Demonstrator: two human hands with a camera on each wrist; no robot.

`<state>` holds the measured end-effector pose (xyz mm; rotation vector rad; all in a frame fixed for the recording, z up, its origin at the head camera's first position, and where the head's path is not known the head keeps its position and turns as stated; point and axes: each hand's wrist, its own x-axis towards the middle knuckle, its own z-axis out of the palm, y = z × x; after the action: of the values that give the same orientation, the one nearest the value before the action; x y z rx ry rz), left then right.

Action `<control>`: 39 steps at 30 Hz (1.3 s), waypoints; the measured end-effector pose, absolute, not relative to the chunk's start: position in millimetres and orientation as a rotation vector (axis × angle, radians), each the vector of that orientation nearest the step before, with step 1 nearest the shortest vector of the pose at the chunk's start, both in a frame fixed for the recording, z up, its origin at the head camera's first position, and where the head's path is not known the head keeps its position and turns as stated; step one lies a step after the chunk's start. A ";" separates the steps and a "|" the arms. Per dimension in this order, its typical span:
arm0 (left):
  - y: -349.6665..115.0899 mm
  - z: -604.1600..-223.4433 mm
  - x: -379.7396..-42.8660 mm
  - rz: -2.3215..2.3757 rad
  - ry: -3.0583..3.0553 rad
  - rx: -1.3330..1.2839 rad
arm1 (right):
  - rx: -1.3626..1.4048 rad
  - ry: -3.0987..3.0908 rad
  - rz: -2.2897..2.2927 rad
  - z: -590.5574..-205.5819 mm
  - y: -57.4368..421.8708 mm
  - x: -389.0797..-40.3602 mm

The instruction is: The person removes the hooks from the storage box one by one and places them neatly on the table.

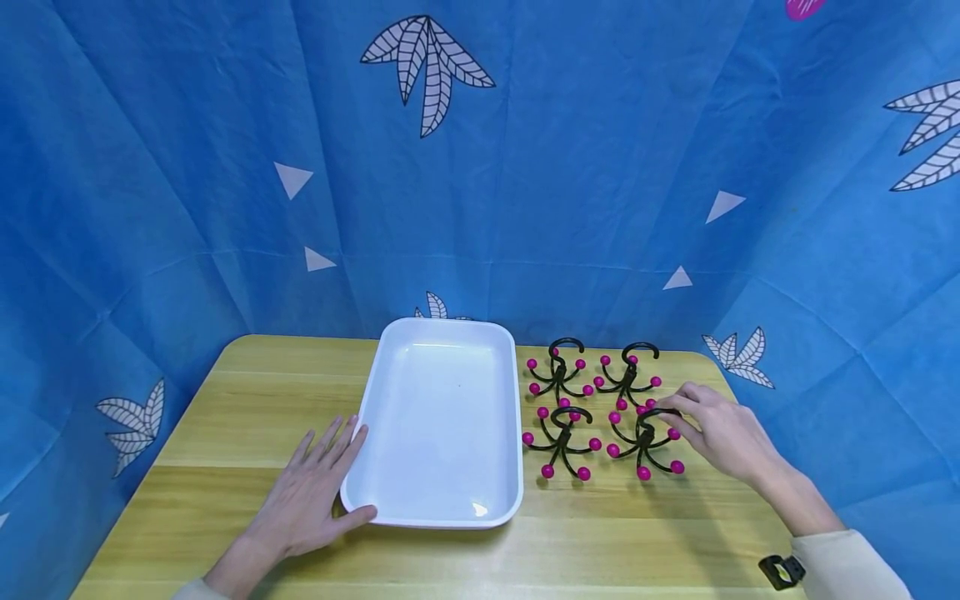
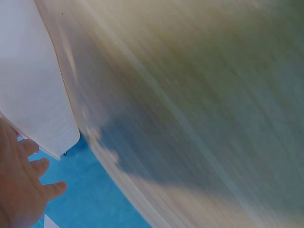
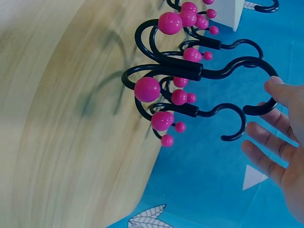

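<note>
My right hand (image 1: pixel 723 429) pinches, between thumb and index finger, the curved hook of a black swivel hanger (image 1: pixel 645 437) whose curved arms end in pink balls. In the right wrist view this hanger (image 3: pixel 185 70) is upright, and the other fingers of the hand are spread below the hook. Beside it stand similar hangers: one to its left (image 1: pixel 564 439), one behind it (image 1: pixel 628 378) and one at the back left (image 1: pixel 559 377). My left hand (image 1: pixel 311 500) lies with fingers extended along the left rim of a shallow white tray (image 1: pixel 435 417), thumb at its near corner.
All these things are on a light wood table (image 1: pixel 255 400). A blue patterned cloth (image 1: pixel 480 208) hangs behind the table and at its sides. The tray stands left of the hangers, close beside them. A small black band (image 1: pixel 782 572) shows near the right sleeve.
</note>
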<state>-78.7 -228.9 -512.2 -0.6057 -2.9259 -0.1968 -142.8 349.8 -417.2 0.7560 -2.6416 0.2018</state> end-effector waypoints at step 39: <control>-232.5 -514.0 -80.0 -0.176 -2.858 -0.649 | 0.661 -2.747 0.217 -422.1 352.6 -146.0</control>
<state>-80.0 -232.5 -514.0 -0.6490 -2.8576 -0.1755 -146.0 352.6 -422.1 0.6607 -2.7466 0.2171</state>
